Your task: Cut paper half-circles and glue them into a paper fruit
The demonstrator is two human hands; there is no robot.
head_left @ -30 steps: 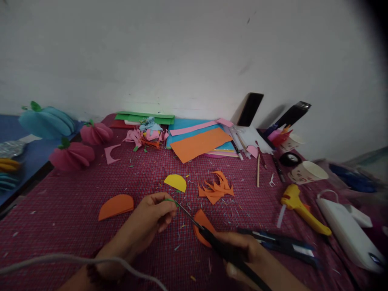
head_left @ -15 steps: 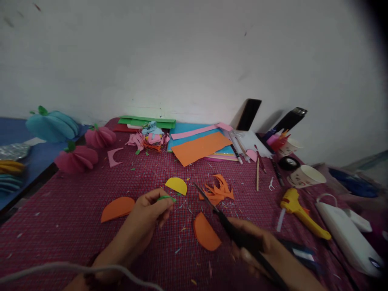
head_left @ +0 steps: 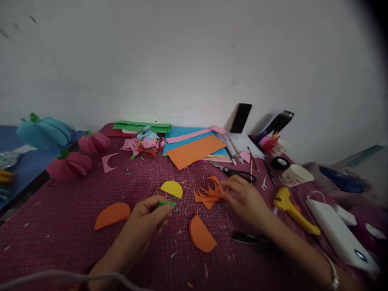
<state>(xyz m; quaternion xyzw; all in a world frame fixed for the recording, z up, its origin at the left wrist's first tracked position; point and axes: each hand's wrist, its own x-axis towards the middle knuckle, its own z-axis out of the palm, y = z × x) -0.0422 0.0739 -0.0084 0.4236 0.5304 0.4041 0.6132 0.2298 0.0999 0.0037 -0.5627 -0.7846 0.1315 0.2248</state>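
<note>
My left hand (head_left: pixel 150 218) is closed, pinching a small folded piece of green paper (head_left: pixel 166 204) between thumb and fingertips. My right hand (head_left: pixel 245 202) has its fingers extended and apart, at the right edge of a clump of orange paper scraps (head_left: pixel 209 194); whether it touches them is unclear. Just behind that hand, black-handled scissors (head_left: pixel 232 171) lie on the table. A yellow paper half-circle (head_left: pixel 172 188) is beyond my left hand. One orange half-circle stack (head_left: pixel 112 215) rests left of it, another orange half-circle (head_left: pixel 201 234) between my hands.
Coloured sheets (head_left: pixel 195 151) and paper scraps (head_left: pixel 144 142) lie by the wall. Paper pumpkins (head_left: pixel 69 165) stand at left. On the right are a yellow glue gun (head_left: pixel 289 208), a paper cup (head_left: pixel 296 176), a white power bank (head_left: pixel 339 232) and a leaning phone (head_left: pixel 241 118).
My right hand has let go of the scissors, which now lie farther back on the table, and is beside the orange scraps. My left hand still pinches the green paper. The view shifted slightly.
</note>
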